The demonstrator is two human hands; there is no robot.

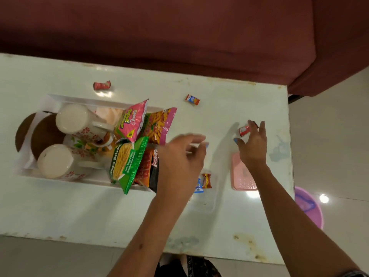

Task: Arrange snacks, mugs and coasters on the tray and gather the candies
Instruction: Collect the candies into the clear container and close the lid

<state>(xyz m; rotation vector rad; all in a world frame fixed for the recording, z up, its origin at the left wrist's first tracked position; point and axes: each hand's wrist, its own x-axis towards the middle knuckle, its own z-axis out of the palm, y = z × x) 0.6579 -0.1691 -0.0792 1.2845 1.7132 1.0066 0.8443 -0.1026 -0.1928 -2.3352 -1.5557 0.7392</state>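
1. A white tray [60,177] is seen toward the left end of the table [219,96]; two white floral mugs [71,120] lie on their sides in it, beside brown coasters [45,134] at its left end; snack packets [131,124] are piled at its right end.
2. The left hand [179,162] is held over the table just right of the tray, fingers loosely curled, blurred; whether anything is held cannot be told.
3. The right hand [252,144] is spread open, its fingers at a red candy [244,130] near the right edge; a pink lid-like item [242,178] lies below the wrist.
4. Other candies are scattered: one [101,85] near the far edge, one [192,99] mid-table, two [206,180] beside the left wrist.
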